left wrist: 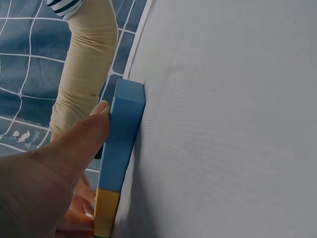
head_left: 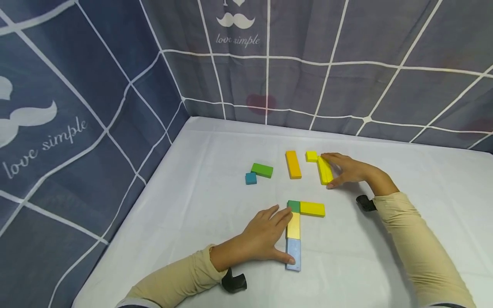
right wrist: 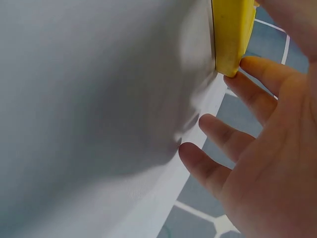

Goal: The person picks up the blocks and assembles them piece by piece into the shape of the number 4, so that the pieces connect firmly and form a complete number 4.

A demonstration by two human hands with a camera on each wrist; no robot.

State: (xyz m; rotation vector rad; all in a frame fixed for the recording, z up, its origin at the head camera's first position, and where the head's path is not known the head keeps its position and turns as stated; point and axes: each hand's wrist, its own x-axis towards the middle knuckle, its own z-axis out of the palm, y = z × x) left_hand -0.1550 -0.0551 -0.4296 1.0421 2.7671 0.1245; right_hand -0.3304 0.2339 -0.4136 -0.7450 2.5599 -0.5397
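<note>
In the head view, a column runs from a light blue block (head_left: 294, 257) through a cream-yellow block (head_left: 293, 226) to a green cube (head_left: 294, 206). A yellow block (head_left: 312, 208) extends right from the cube. My left hand (head_left: 263, 235) rests along the column's left side, fingers spread near the cube; its thumb touches the blue block (left wrist: 121, 134) in the left wrist view. Farther back, my right hand (head_left: 349, 170) pinches a long yellow block (head_left: 325, 170) end to end between thumb and fingers. Its fingertips (right wrist: 233, 82) meet one end in the right wrist view.
A small yellow cube (head_left: 311, 156) is beside the long yellow block, with an orange block (head_left: 293, 164) to its left. Farther left lie a green block (head_left: 262, 170) and a teal cube (head_left: 250, 178). Dark checked cloth (head_left: 292, 85) bounds the white table (head_left: 215, 192) behind and left.
</note>
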